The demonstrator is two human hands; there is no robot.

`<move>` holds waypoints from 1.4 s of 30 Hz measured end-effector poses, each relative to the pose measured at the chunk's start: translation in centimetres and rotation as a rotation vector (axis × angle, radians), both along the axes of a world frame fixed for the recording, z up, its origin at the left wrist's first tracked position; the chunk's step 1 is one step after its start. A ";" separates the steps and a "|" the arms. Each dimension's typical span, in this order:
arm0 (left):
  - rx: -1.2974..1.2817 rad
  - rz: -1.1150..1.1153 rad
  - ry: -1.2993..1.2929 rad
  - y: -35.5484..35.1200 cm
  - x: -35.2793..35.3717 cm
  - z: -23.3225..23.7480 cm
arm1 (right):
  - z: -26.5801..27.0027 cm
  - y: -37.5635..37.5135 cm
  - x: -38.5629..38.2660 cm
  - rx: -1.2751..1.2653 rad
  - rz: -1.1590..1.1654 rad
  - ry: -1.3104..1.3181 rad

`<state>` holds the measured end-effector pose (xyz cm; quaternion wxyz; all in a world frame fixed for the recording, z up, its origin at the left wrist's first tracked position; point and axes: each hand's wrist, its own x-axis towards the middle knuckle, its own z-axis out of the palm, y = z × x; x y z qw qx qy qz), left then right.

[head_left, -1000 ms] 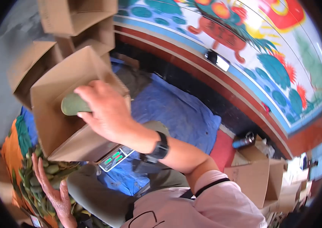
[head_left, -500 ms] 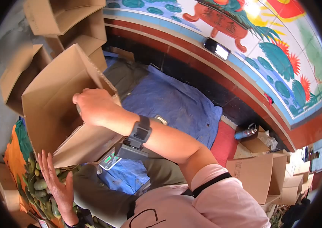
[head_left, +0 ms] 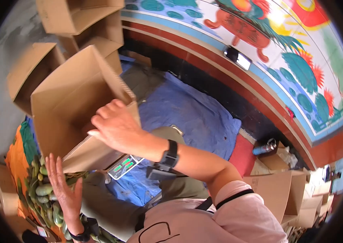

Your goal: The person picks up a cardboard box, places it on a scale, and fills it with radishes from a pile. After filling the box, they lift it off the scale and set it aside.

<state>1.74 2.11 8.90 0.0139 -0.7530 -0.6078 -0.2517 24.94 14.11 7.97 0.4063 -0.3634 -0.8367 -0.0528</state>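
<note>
Where the carton [head_left: 60,97] gapes, the right hand [head_left: 117,126] overhangs its rim [head_left: 77,149], grip unclenched.

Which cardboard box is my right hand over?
The large open box with the lit scale display at its near side. Your right hand is over its rim; the stacked boxes behind and boxes at right have none.

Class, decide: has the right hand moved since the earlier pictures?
Yes: against the open cardboard box, the right hand has shifted toward the bottom of the picture.
</note>
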 end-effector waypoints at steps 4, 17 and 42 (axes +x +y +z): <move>0.040 -0.018 -0.199 -0.8 -0.6 -0.2 | 0.6 -0.4 0.4 -0.040 -0.042 -0.244; -0.143 0.737 -0.215 -17.9 -15.4 -17.1 | 1.2 -0.8 -0.2 -0.053 -0.070 -0.353; -0.888 1.550 -0.255 -32.1 -13.6 -31.6 | 0.8 -2.6 3.3 0.135 -0.070 -0.190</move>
